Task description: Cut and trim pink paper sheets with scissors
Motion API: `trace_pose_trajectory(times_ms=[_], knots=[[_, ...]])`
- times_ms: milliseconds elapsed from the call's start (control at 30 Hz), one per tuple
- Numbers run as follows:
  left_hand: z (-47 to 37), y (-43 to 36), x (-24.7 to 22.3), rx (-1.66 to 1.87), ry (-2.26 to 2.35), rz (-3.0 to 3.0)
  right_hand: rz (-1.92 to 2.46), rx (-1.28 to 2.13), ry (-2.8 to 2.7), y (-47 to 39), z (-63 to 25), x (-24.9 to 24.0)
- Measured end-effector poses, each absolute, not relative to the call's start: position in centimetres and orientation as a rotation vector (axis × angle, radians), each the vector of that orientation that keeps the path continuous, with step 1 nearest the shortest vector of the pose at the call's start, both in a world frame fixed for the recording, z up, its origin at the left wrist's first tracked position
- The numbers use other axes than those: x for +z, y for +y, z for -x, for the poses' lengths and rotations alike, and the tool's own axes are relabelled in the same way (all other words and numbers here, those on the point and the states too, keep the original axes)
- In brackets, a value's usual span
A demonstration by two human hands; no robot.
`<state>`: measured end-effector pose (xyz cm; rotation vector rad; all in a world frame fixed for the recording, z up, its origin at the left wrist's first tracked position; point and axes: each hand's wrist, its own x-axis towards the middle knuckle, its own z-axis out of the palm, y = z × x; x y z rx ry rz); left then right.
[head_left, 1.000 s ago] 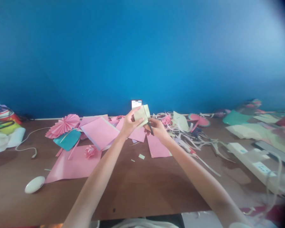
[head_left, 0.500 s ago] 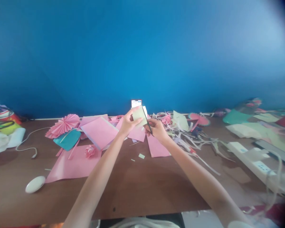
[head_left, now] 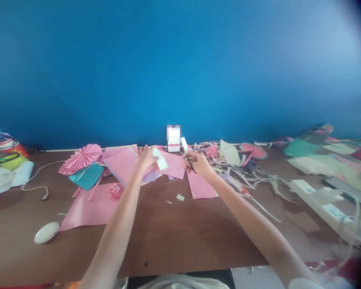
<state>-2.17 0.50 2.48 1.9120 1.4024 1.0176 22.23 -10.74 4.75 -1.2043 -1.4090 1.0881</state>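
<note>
My left hand [head_left: 147, 157] is closed on a small pale green piece of paper [head_left: 161, 159], above the pink sheets at the middle of the table. To its right, my right hand [head_left: 200, 164] grips scissors [head_left: 190, 162] with dark handles, pointing up and away. A narrow whitish strip of paper [head_left: 184, 145] stands up by the blades; whether the fingers or the blades hold it I cannot tell. Behind the hands, a phone [head_left: 173, 140] leans upright at the wall. Small pale paper scraps [head_left: 180, 197] lie on the table in front.
Pink sheets [head_left: 90, 212], a pleated pink fan [head_left: 86, 156] and a teal paper piece [head_left: 86, 177] lie left. A white oval object [head_left: 46, 233] sits near the front left. Tangled paper strips [head_left: 243, 180] and a power strip [head_left: 321, 206] lie right. A blue wall [head_left: 174, 72] stands behind.
My left hand has moved left and slightly down with the pale green paper, away from the scissors. The whitish strip stays by the blades, and the phone is now uncovered.
</note>
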Motion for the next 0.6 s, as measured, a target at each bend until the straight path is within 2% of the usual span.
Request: trace_pose_trajectory(times_ms=[67, 133, 200, 300, 433, 600], knots=[[1.3, -0.1, 2.7, 0.965, 1.339, -2.052, 1.177, 1.107, -1.425, -10.9, -22.1, 4.7], [-0.4, -1.2, 3.3, 0.829, 1.002, -2.066, 1.119, 1.159, -1.44, -11.1, -22.0, 5.0], [-2.1, -2.4, 3.8, 0.729, 0.634, -1.868, 1.03, 1.268, -1.442, -11.4, -21.9, 5.4], [-4.1, -3.7, 4.2, 0.754, 0.363, -1.577, 0.914, 1.464, -1.424, -11.7, -22.0, 6.0], [-4.4, -4.4, 4.2, 0.719, 0.258, -1.406, 0.857, 1.587, -1.422, -11.8, -22.1, 6.3], [-3.9, -4.1, 4.3, 0.795, 0.335, -1.549, 0.892, 1.56, -1.478, -12.1, -22.2, 6.8]])
